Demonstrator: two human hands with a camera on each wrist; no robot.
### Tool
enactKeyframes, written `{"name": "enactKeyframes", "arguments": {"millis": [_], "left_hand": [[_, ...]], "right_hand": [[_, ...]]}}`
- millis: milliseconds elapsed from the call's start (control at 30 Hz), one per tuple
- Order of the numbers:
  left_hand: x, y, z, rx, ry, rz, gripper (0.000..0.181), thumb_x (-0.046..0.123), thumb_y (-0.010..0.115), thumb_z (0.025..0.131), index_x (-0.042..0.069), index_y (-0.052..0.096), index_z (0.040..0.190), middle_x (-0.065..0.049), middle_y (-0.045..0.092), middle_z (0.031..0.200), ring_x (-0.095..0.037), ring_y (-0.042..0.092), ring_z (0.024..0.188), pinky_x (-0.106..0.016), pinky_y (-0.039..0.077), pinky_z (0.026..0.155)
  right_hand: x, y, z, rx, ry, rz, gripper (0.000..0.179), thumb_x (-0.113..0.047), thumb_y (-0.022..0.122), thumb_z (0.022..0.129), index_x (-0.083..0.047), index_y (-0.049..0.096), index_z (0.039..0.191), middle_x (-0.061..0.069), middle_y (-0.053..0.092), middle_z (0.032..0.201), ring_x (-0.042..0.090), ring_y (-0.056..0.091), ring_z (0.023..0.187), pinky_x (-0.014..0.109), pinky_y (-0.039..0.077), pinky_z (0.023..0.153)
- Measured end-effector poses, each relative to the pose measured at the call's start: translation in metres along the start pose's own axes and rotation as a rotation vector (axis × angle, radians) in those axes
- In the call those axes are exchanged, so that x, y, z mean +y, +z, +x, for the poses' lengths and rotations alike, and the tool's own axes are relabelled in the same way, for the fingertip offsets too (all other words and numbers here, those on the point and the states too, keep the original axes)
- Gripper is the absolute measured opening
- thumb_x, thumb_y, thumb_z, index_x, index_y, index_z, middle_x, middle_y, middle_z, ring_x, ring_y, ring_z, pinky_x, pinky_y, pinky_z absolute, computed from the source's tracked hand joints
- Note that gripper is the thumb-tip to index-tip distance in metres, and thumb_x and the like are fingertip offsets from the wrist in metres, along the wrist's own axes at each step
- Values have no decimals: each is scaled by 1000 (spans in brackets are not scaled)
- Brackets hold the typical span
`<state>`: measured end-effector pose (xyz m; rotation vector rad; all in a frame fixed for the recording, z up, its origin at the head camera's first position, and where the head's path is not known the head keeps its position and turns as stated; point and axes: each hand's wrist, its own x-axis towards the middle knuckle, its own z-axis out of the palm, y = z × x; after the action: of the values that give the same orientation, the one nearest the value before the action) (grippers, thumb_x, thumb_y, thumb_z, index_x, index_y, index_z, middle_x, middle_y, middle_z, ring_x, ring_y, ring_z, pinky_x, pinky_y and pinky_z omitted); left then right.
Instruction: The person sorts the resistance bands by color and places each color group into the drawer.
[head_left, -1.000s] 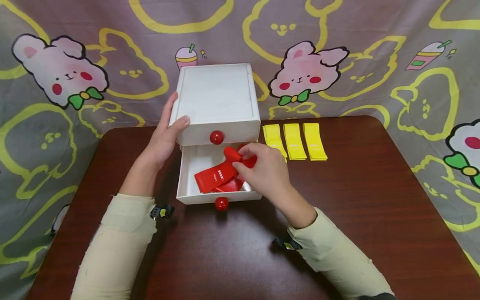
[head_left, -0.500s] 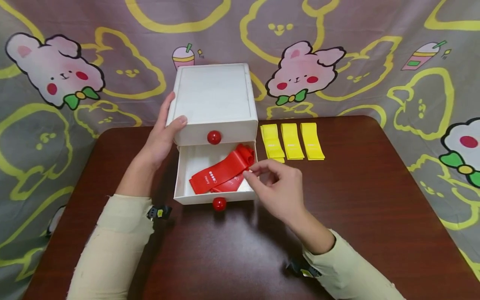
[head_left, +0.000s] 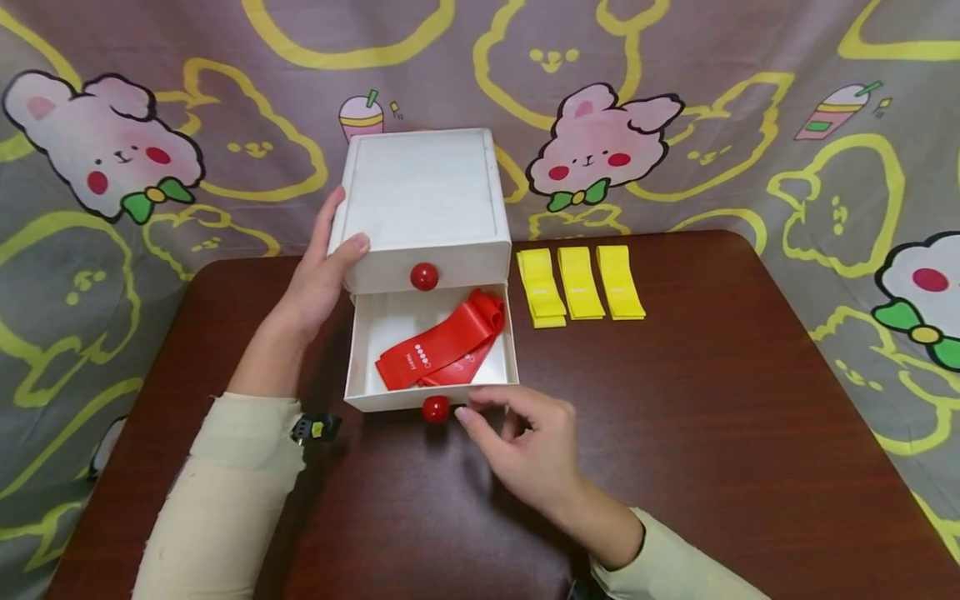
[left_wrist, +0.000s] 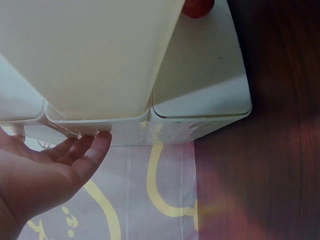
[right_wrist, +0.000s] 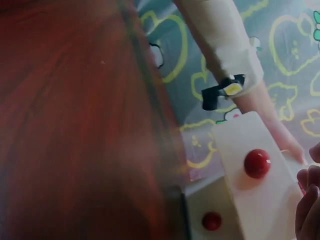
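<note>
A white drawer box [head_left: 420, 187] with red knobs stands at the back of the table, its middle drawer [head_left: 360, 350] pulled out. Red resistance bands [head_left: 442, 342], one printed "Heavy", lie folded in that drawer. My left hand [head_left: 315, 287] holds the box's left side, thumb on the top front edge; in the left wrist view its fingers [left_wrist: 95, 150] touch the side wall. Just right of the pulled-out drawer's red knob [head_left: 436, 409], my right hand [head_left: 532, 450] holds nothing, its thumb and index finger apart. In the right wrist view that knob [right_wrist: 257, 163] shows clearly.
Three folded yellow resistance bands [head_left: 581, 283] lie in a row right of the box. A shut lower drawer with a red knob [right_wrist: 212, 221] sits beneath the pulled-out one. A patterned curtain [head_left: 675, 50] hangs close behind the dark wooden table [head_left: 712, 417].
My right hand has let go of the red band, leaving it in the drawer, and has moved out and down to beside the drawer's knob. The left hand keeps its hold on the box.
</note>
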<state>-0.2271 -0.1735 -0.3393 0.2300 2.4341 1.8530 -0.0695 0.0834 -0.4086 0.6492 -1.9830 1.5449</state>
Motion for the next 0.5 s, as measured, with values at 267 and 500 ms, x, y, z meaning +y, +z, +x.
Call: {"name": "enactKeyframes", "arguments": {"millis": [267,500], "left_hand": [[-1,0,0,-2,12,-15,74,48,55,96,50,12,156,0,15,161,-30,21,142,-63,27,108],[-1,0,0,-5,13,-9,73,47,55,96,51,11,155,0,15,160,-30,23,141,-62,32,106]], "right_hand": [[9,14,-16,-29,3,-13,24,-2,86,74,-3,76,96,6,74,86,0,45,44,13,38,41],[13,22,-21,-40,19,-65,24,-4,86,75,-4,77,98,5,74,85,-2,46,45,12,38,42]]}}
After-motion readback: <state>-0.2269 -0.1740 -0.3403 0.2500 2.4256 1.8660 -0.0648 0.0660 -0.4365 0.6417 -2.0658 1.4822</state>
